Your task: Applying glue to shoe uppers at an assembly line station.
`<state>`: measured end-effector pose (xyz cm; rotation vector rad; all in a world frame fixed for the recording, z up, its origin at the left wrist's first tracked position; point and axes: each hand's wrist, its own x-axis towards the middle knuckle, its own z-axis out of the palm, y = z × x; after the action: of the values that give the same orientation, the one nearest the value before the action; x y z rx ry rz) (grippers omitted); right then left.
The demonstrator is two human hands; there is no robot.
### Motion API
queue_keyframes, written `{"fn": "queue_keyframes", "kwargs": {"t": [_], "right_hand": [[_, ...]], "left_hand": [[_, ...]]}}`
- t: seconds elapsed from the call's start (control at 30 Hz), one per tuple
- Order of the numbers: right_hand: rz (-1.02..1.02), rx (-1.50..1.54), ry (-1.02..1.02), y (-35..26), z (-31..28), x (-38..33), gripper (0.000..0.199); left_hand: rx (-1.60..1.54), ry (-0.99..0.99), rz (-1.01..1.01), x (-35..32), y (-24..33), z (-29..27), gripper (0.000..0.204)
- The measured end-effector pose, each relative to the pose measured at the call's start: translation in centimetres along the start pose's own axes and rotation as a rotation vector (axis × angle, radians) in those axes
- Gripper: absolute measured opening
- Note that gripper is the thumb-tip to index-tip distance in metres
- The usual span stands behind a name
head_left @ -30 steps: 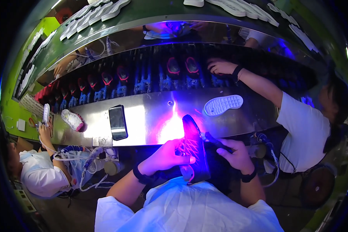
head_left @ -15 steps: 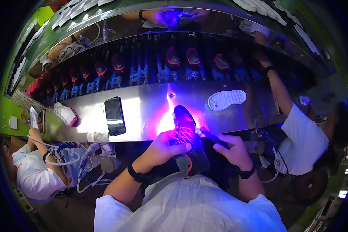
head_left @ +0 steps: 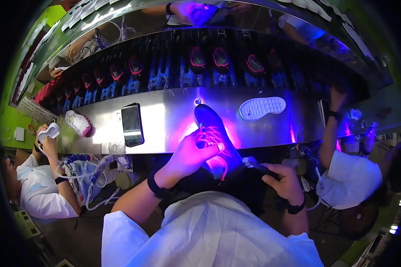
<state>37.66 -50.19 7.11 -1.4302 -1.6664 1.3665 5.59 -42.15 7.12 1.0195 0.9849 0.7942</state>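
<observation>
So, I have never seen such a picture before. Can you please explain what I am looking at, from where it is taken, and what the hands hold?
The camera sits on a person's head and looks down, so the edges bend. No machine works here, only two bare hands. The left hand holds a dark shoe lit by violet light. The right hand holds a small pen-like tool beside it. On the shiny metal bench lie a phone, a white sole and a white shoe. Other people work at both sides.
</observation>
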Motion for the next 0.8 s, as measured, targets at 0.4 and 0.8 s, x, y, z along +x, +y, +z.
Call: {"fn": "queue_keyframes", "kwargs": {"t": [0.4, 0.8], "right_hand": [[-0.143, -0.18, 0.09, -1.2, -0.1, -0.9, 0.037], [-0.303, -0.433, 0.047, -6.8, 0.4, 1.5, 0.04]], "left_hand": [[-0.136, 0.107, -0.114, -2.1, 0.4, 1.9, 0.041], [-0.727, -0.048, -0.447, -5.5, -2.2, -0.8, 0.049]]}}
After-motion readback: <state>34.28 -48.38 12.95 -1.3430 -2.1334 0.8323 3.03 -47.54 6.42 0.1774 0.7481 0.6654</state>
